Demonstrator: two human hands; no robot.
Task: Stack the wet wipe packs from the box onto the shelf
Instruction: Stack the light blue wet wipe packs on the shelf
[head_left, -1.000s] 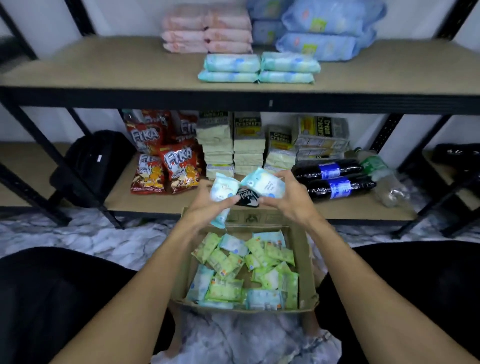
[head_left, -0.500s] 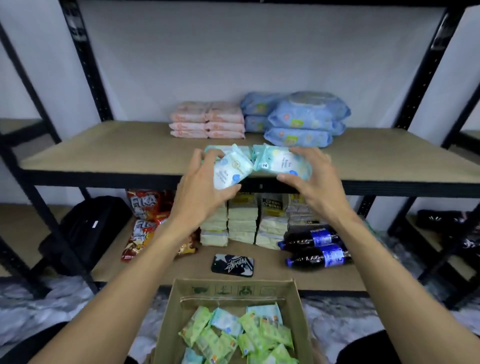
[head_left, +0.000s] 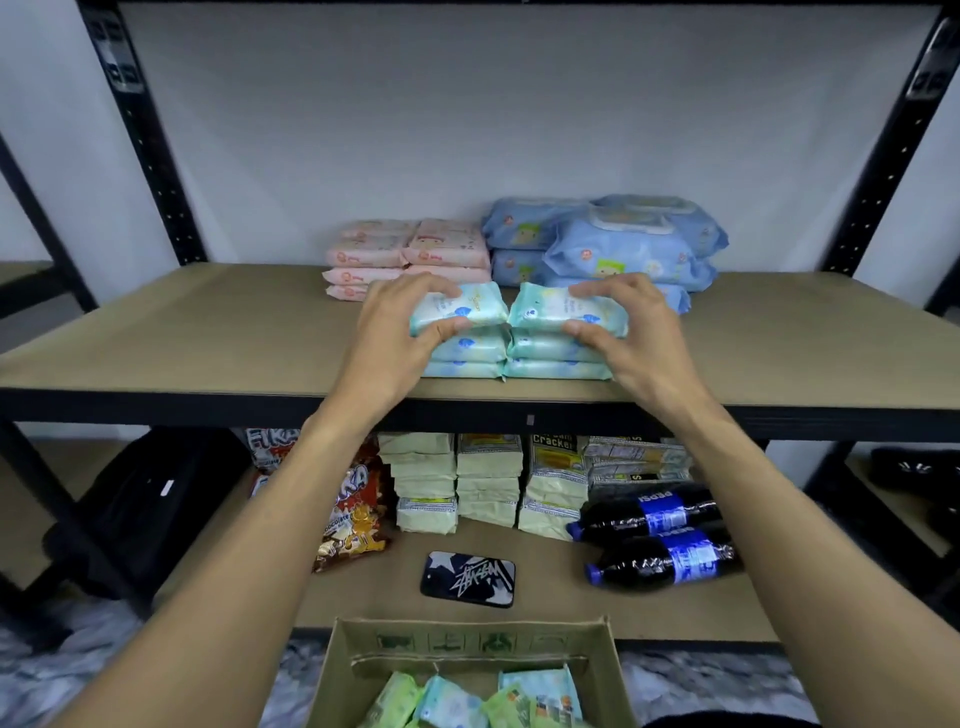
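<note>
Left hand (head_left: 400, 332) clamps the left top pack (head_left: 467, 306), thumb on the front edge and fingers curled over the back. Right hand (head_left: 628, 332) has the same grip on the right top pack (head_left: 556, 312). The hands are apart, one per pack, and the two packs nearly touch at their inner ends.

Both packs sit on the twin stacks (head_left: 511, 358) near the front of the upper shelf (head_left: 208, 332), two packs under each, touching them. The outer ends of both stacks are hidden behind the palms, so I can't tell how squarely they line up there.

Behind them are the pink packs (head_left: 405, 249) and the blue packs (head_left: 613, 244). The lowest rows of both are partly blocked by fingers and the front stacks, so no count is possible.

The box (head_left: 467, 644) is cut off by the bottom edge, with only the far wall and flap in view. The loose packs (head_left: 452, 701) inside show only their tops – green and pale blue, print unreadable.

Lower shelf:
- A phone (head_left: 467, 578) lies flat near the front.
- Two cola bottles (head_left: 649, 514) lie on their sides at right.
- The cracker stacks (head_left: 488, 478) have their tops cut by the upper shelf's edge.
- The snack bags (head_left: 353, 509) are half hidden behind the left forearm.
- A black bag (head_left: 150, 504) sits at far left – too dark to make out any detail.
</note>
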